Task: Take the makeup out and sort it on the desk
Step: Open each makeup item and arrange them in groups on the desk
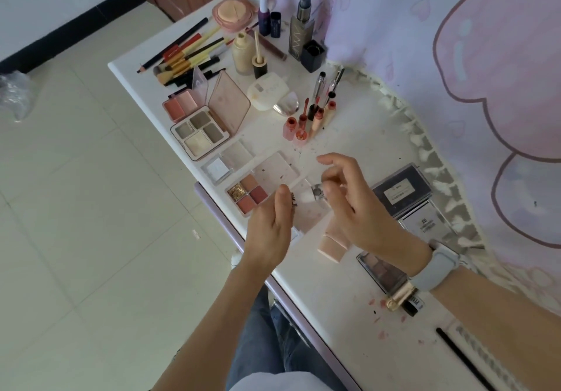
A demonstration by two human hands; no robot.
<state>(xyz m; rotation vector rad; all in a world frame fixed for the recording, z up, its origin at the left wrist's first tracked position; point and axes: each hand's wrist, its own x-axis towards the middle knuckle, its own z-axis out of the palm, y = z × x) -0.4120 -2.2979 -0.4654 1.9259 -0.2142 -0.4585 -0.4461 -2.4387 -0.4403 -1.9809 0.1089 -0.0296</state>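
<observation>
At frame centre we are holding our left hand (pixel 270 223) and right hand (pixel 352 205) apart, both empty, over the tabletop (pixel 349 299). Below them the palette (pixel 247 193) is lying open, light, rigid and likely fragile; we are judging its edges the safest hold.

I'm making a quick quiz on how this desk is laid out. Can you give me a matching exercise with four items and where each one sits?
Items:
1. brushes and pencils
2. lip glosses
3. round pink compact
4. black box

Places:
A. middle of the desk, past the hands
B. far left corner of the desk
C. near the wall, just right of the right hand
D. far end, below the pink mirror stand

Pairs: 1-B, 2-A, 3-D, 4-C
</observation>
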